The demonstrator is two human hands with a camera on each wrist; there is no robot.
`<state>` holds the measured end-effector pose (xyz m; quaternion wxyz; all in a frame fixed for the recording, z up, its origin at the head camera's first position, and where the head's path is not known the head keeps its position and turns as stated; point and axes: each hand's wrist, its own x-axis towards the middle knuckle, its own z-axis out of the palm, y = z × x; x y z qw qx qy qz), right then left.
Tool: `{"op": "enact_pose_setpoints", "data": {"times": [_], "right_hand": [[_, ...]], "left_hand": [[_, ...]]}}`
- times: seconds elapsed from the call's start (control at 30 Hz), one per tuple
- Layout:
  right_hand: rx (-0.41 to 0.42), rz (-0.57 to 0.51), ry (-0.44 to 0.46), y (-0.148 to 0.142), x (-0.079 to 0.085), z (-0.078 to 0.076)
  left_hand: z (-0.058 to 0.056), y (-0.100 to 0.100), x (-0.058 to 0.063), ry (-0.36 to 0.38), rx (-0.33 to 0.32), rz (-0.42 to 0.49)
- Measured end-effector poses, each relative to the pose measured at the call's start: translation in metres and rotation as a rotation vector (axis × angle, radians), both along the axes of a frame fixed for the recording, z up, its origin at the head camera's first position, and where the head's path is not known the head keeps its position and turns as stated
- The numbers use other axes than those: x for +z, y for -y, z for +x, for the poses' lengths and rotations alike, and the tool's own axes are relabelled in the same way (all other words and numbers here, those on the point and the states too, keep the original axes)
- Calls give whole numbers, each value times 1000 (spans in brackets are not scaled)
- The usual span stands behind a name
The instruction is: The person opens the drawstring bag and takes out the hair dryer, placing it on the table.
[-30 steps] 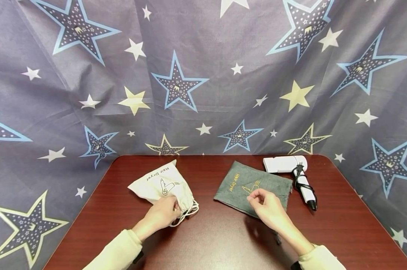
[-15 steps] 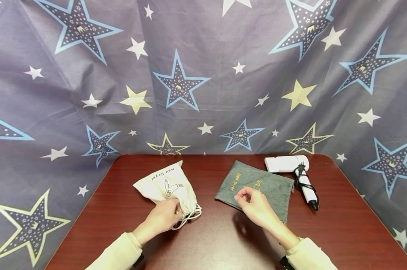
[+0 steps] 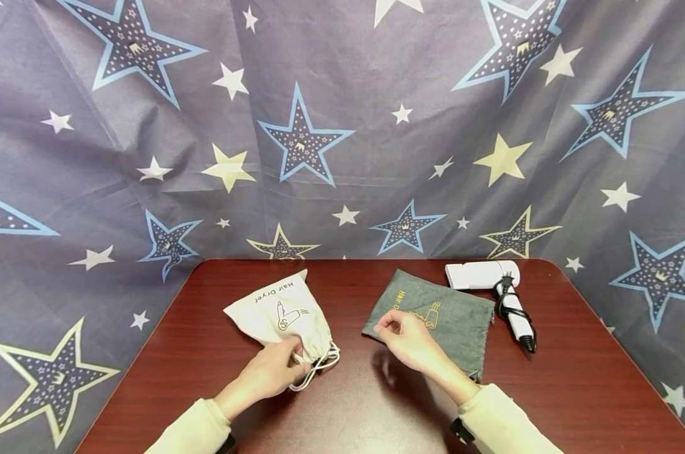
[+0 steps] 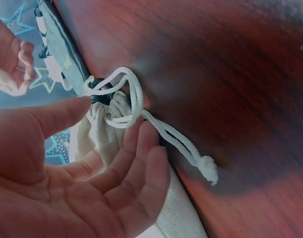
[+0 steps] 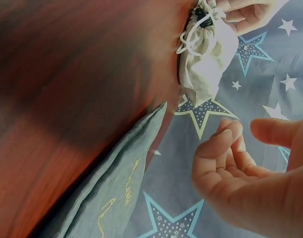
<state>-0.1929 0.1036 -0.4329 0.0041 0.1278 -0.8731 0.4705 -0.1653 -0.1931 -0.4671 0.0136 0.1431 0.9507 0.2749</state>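
A cream drawstring bag [image 3: 282, 312] printed "Hair Dryer" lies at the left, its gathered mouth towards the front right. My left hand [image 3: 265, 372] is at that mouth. In the left wrist view its relaxed fingers touch the cloth, with the thumb spread apart on the other side. White drawstrings loop over the mouth and end in a knot [image 4: 208, 168]; something black [image 4: 103, 98] shows inside the opening. My right hand [image 3: 407, 340] hovers over the left part of a flat grey pouch [image 3: 462, 334], fingers loosely curled around nothing.
At the table's back right lies a white hair dryer [image 3: 473, 276], its black cord [image 3: 509, 310] wound around the handle. The reddish-brown table [image 3: 342, 403] ends at the back against a star-patterned curtain [image 3: 342, 157].
My right hand has moved left across the grey pouch. My left thumb has spread away from the fingers at the cream bag's mouth. The bag sits slightly further right in view.
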Motion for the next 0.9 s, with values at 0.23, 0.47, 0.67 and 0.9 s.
{"op": "enact_pose_setpoints", "data": {"times": [0.23, 0.47, 0.67, 0.9], "right_hand": [[68, -3, 20, 18, -1, -4], [132, -41, 37, 29, -2, -6], [152, -47, 46, 32, -3, -8], [156, -32, 44, 34, -6, -11]], "left_hand": [[10, 0, 4, -8, -22, 0], [22, -6, 9, 32, -53, 21], [37, -4, 21, 47, -80, -16], [43, 11, 25, 95, -15, -86]]}}
